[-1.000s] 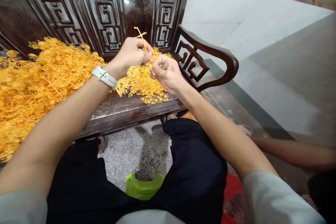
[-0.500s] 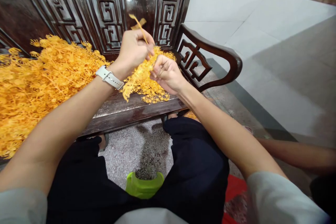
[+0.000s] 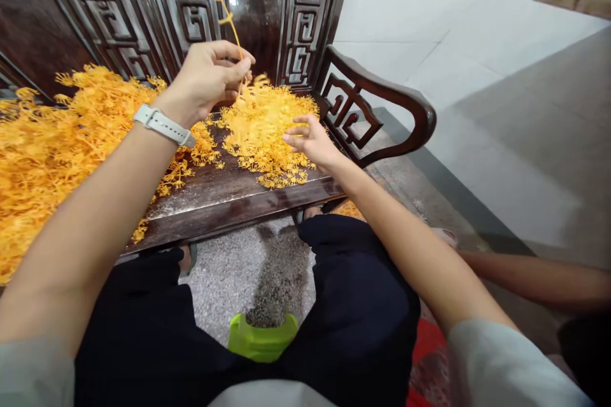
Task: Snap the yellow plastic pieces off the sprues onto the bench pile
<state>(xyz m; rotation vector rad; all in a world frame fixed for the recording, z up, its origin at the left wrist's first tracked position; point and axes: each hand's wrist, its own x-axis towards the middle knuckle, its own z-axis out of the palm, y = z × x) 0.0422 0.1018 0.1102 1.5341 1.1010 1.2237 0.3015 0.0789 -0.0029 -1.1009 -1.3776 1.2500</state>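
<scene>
My left hand (image 3: pixel 214 76), with a pale watch strap at the wrist, pinches a thin orange plastic stem (image 3: pixel 232 25) between thumb and fingers. The stem points upward, with a small crosspiece near its top. Below it lies a small pile of orange branched plastic pieces (image 3: pixel 272 130) with tiny claw-like ends, on the dark wooden bench (image 3: pixel 205 197). Over the right side of this pile, my right hand (image 3: pixel 312 140) is open with its fingers apart and nothing between them. A much larger heap of like orange pieces (image 3: pixel 71 146) spreads across the bench's left side.
The bench has a carved back (image 3: pixel 195 13) and a curved armrest (image 3: pixel 405 102) at the right. A green plastic stool (image 3: pixel 262 337) shows between my legs. Another person's forearm (image 3: pixel 534 276) reaches in from the right. A red object (image 3: pixel 427 356) is on the floor.
My left hand has moved left and slightly up, away from my right hand, with the stem in it. My right hand has opened and moved slightly right and down.
</scene>
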